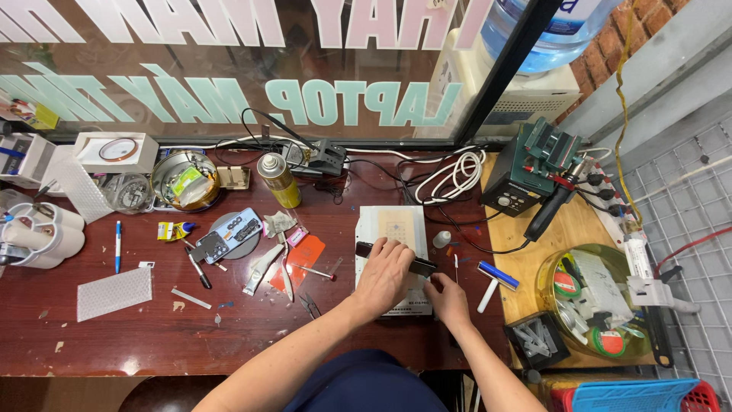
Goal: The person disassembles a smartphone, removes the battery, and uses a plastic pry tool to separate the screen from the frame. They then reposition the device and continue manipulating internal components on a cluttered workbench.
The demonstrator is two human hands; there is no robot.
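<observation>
My left hand (383,276) lies palm-down over a dark phone (421,265) that rests across a white flat heating plate (393,225) near the desk's middle. The phone's two ends stick out on either side of the hand. My right hand (447,301) sits just below the phone's right end, fingers curled and touching its edge; whether it holds a small tool I cannot tell.
A yellow spray can (277,180), a round tin (185,179), a phone back cover (227,235), tweezers and small tools lie left of the plate. A hot-air station (526,169) with its handle, a white cable coil (453,175), a roller (493,280) and a tray of tape rolls (595,301) stand right.
</observation>
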